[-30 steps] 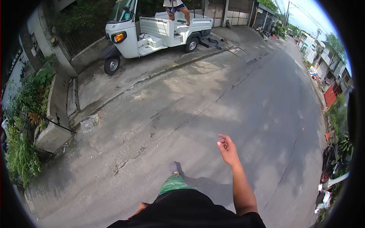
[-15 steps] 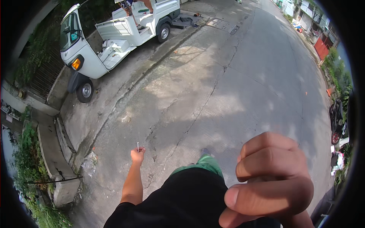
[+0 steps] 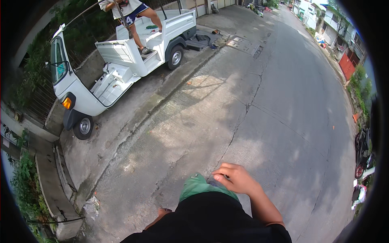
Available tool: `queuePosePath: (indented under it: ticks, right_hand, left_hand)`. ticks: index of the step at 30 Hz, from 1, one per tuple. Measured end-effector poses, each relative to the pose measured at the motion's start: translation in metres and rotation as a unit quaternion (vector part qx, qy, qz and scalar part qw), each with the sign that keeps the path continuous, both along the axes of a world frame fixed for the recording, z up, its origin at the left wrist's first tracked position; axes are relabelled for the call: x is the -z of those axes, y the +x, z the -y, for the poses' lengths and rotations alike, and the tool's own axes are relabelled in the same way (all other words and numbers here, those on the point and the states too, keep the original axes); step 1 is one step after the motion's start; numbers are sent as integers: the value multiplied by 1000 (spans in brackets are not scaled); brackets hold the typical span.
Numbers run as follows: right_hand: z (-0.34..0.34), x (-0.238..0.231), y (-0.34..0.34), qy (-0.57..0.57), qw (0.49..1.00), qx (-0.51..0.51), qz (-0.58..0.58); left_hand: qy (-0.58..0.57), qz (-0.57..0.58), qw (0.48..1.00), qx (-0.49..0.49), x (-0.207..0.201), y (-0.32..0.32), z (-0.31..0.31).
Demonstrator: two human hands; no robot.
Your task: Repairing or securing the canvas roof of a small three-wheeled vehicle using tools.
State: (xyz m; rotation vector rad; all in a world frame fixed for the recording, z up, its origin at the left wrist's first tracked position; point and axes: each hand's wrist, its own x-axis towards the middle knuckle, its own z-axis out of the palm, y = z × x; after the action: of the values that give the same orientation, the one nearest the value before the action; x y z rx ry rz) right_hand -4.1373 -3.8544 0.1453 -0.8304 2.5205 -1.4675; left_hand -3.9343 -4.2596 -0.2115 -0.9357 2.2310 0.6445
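My right hand (image 3: 235, 178) is in front of my green shorts (image 3: 194, 185), its fingers loosely curled towards the thumb. Nothing shows in the small gap between them. Low on the left, my left hand (image 3: 163, 212) is partly hidden by my black shirt (image 3: 206, 220). Only a bit of that hand shows, so its fingers and anything in them cannot be made out. Neither hand touches anything I can see other than, possibly, my own clothing. Beneath me lies a cracked concrete road (image 3: 259, 150).
A white three-wheeled cargo vehicle (image 3: 125, 60) stands by the left kerb, with a person (image 3: 137, 20) on it. A clear plastic bag (image 3: 92, 207) lies near a concrete ledge (image 3: 46, 182). Along the right edge are a motorcycle (image 3: 362, 150) and a red panel (image 3: 347, 67).
My right hand has swung from close up at the lower right down towards my shorts. My left hand, earlier extended with a thin white stick, has drawn back beside my shirt. The vehicle appears closer.
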Motion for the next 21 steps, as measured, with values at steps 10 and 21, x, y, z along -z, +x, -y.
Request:
queuePosePath:
  ticks: [10, 21]
  right_hand:
    - [-4, 58, -250, -109, 925, -299, 208]
    - [-80, 72, -525, -104, 985, -49, 125]
  left_hand:
    - [-27, 29, 998, -41, 2, -313, 29]
    - [66, -362, 919, 141, -82, -884, -102]
